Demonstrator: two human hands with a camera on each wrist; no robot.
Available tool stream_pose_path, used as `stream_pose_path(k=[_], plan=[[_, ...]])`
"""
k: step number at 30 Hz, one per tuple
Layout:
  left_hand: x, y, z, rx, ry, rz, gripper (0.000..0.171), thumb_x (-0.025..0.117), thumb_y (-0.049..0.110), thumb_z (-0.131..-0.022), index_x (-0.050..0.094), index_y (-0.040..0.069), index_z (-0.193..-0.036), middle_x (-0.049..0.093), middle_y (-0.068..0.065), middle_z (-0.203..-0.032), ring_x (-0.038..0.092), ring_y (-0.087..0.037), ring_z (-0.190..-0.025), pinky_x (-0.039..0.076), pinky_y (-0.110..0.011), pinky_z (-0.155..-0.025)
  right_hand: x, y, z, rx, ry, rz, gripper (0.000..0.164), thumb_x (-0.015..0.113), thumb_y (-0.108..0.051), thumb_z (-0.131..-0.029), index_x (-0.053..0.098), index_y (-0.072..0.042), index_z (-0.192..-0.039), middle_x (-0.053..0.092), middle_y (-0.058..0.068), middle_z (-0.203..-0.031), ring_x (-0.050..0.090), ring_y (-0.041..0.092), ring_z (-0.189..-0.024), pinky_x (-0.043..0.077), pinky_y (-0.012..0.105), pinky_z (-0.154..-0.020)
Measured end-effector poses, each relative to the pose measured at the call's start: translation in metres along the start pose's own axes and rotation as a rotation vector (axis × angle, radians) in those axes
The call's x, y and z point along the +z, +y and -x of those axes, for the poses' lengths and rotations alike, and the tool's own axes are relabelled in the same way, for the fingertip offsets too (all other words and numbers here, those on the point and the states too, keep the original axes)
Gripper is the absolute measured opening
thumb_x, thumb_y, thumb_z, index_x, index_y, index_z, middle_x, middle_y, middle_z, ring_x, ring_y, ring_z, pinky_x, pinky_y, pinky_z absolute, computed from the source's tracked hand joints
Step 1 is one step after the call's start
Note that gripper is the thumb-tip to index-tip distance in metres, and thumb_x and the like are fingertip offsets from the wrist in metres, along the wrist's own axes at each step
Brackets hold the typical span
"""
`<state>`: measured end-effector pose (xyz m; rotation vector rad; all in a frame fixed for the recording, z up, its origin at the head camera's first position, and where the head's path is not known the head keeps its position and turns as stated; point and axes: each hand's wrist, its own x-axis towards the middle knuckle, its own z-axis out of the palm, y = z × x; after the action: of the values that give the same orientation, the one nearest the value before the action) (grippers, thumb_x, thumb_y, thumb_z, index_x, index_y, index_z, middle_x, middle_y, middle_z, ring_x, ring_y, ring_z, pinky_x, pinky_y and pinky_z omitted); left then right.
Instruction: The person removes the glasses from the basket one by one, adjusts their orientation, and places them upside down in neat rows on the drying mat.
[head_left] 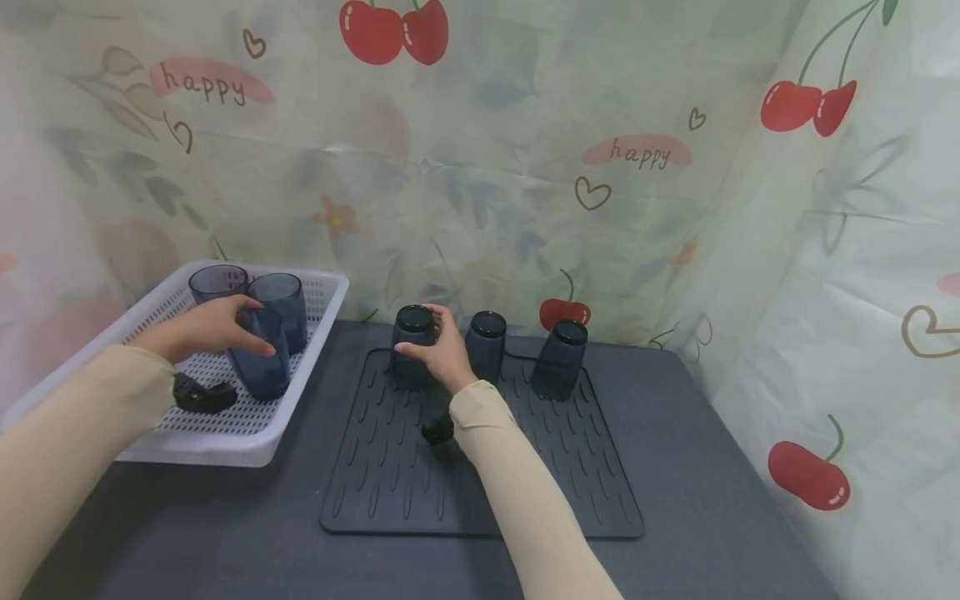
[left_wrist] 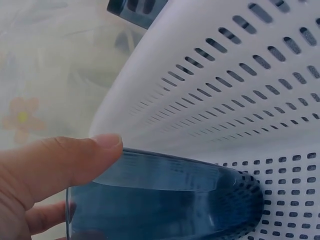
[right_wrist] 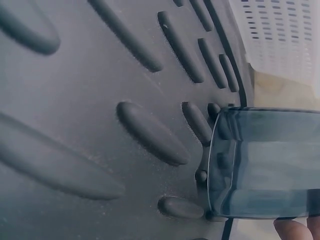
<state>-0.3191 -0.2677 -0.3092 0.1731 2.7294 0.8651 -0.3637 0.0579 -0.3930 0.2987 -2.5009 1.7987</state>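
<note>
My left hand (head_left: 213, 327) grips a blue-tinted drinking glass (head_left: 262, 367) near its rim, inside the white basket (head_left: 306, 412). The glass leans, and its base is close over the perforated floor in the left wrist view. On the dark ridged drying mat (head_left: 390, 496), my right hand (head_left: 444, 348) holds another blue glass (head_left: 412, 367), upside down, between thumb and fingers. In the right wrist view this glass (right_wrist: 270, 162) has its rim right at the mat's ridges, with fingertips (right_wrist: 292, 231) along its side.
Two upright glasses, one at the back (head_left: 217, 283) and one beside it (head_left: 294, 312), stand in the basket. Right of my right hand, two inverted glasses, a middle one (head_left: 486, 354) and a right one (head_left: 558, 365), sit on the mat. A printed curtain (head_left: 465, 217) hangs behind the grey table (head_left: 697, 500).
</note>
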Motion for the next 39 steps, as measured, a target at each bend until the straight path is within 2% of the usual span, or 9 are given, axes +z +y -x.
stream_pose_path(k=[10, 18, 28, 33, 39], plan=[[0.002, -0.001, 0.001, -0.022, 0.036, -0.009, 0.103, 0.08, 0.038, -0.077, 0.021, -0.014, -0.144, 0.029, -0.042, -0.138, 0.044, -0.056, -0.119, 0.053, -0.055, -0.083, 0.0, 0.0, 0.001, -0.008, 0.002, -0.008, 0.075, 0.083, -0.02, -0.078, 0.041, -0.026, -0.14, 0.045, 0.004, -0.146, 0.043, 0.023, -0.136, 0.043, 0.044, -0.105], [0.002, 0.003, 0.008, -0.043, 0.061, -0.03, 0.1, 0.08, 0.035, -0.077, 0.023, -0.016, -0.141, 0.029, -0.043, -0.137, 0.047, -0.056, -0.115, 0.055, -0.052, -0.079, 0.0, -0.001, 0.001, -0.005, 0.006, 0.001, 0.076, 0.083, -0.021, -0.077, 0.041, -0.026, -0.14, 0.045, 0.004, -0.146, 0.044, 0.023, -0.135, 0.043, 0.044, -0.105], [0.003, 0.005, 0.014, -0.014, 0.068, -0.041, 0.096, 0.079, 0.033, -0.078, 0.025, -0.017, -0.14, 0.036, -0.043, -0.132, 0.051, -0.054, -0.112, 0.056, -0.051, -0.077, -0.003, -0.004, 0.001, 0.005, -0.003, -0.027, 0.076, 0.084, -0.017, -0.076, 0.042, -0.023, -0.14, 0.045, 0.005, -0.146, 0.043, 0.024, -0.135, 0.042, 0.045, -0.106], [0.005, 0.004, 0.015, 0.003, 0.097, -0.046, 0.096, 0.08, 0.033, -0.076, 0.028, -0.018, -0.139, 0.043, -0.042, -0.127, 0.055, -0.051, -0.107, 0.057, -0.049, -0.074, -0.005, -0.008, 0.003, 0.007, -0.016, -0.027, 0.077, 0.083, -0.016, -0.077, 0.04, -0.022, -0.141, 0.043, 0.006, -0.147, 0.042, 0.025, -0.136, 0.041, 0.045, -0.106], [0.005, 0.002, 0.016, -0.002, 0.146, -0.048, 0.097, 0.082, 0.036, -0.075, 0.03, -0.016, -0.139, 0.046, -0.043, -0.126, 0.056, -0.05, -0.106, 0.057, -0.047, -0.072, -0.007, -0.012, 0.003, -0.015, -0.037, -0.035, 0.082, 0.082, -0.017, -0.078, 0.036, -0.02, -0.146, 0.036, 0.006, -0.152, 0.035, 0.026, -0.141, 0.037, 0.043, -0.111]])
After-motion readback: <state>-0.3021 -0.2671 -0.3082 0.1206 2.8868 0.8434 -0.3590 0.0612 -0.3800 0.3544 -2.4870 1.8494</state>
